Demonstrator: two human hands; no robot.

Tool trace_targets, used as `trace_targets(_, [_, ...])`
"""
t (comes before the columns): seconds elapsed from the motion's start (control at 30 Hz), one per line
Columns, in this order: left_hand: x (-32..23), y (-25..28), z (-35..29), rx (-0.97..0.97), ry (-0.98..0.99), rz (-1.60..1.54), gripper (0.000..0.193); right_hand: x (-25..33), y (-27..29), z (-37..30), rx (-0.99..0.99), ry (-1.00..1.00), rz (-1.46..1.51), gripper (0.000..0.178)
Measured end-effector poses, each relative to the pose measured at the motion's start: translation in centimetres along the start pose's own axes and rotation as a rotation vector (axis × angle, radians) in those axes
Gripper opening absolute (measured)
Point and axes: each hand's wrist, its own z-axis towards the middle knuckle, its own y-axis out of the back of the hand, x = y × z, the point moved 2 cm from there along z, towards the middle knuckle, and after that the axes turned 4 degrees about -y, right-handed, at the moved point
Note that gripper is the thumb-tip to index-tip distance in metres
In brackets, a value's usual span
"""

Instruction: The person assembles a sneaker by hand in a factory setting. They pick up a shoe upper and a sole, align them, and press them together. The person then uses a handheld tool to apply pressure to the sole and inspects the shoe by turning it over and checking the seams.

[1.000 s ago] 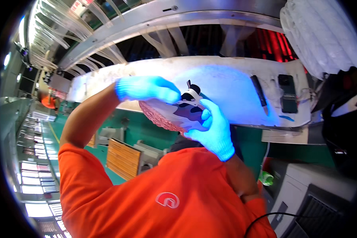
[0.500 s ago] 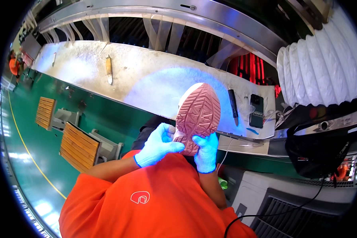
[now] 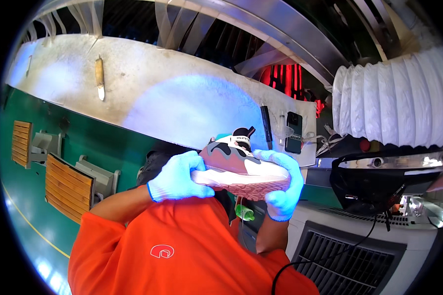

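A person in an orange shirt (image 3: 172,250) holds a sneaker (image 3: 238,167) up in both gloved hands.

Nearest are the orange sleeves and bare forearms rising from below. The left hand (image 3: 177,178), in a pale blue glove, is closed around one end of the sneaker; the right hand (image 3: 283,184), gloved the same, cups the other end with fingers wrapped over the top. The sneaker lies on its side between them, pinkish sole toward the bottom, grey, white and maroon upper above. Behind it runs a long pale workbench (image 3: 182,98) with a dark phone (image 3: 294,132) lying on it. Further right sits a white ribbed duct (image 3: 394,108). Wooden slatted panels (image 3: 66,189) show at left.
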Motion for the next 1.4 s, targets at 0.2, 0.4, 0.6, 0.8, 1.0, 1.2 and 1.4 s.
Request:
trace_targets(0.2, [1.5, 2.1, 0.0, -0.081, -0.383, -0.078, 0.06, 0.9, -6.6, 0.4, 0.167, 0.148, -0.316, 0.072])
trace_targets(0.4, [-4.3, 6.0, -3.0, -0.21, -0.579, -0.13, 0.048, 1.3, -12.6, 1.9, 0.263, 0.201, -0.508, 0.06])
trace_targets(0.6, [-5.1, 7.1, -4.5, -0.289, -0.531, -0.101, 0.038, -0.4, -15.0, 3.2, 0.136, 0.407, -0.554, 0.082])
trace_targets(0.8, [-4.3, 5.8, -4.7, -0.274, -0.672, -0.121, 0.038, -1.6, -13.7, 2.2, 0.084, 0.453, -0.492, 0.089])
trace_targets(1.0, [-7.2, 6.4, -2.4, -0.183, -0.558, -0.04, 0.035, -0.5, -10.7, 3.8, 0.393, 0.312, -0.348, 0.099])
trace_targets(1.2, [-9.8, 5.3, -3.2, -0.168, -0.503, 0.14, 0.031, -1.8, -12.3, 0.7, -0.065, 0.42, -0.316, 0.085])
trace_targets(1.4, [-8.9, 3.1, -3.4, -0.268, -0.772, 0.205, 0.032, -1.3, -9.5, -0.2, 0.086, 0.308, -0.341, 0.083])
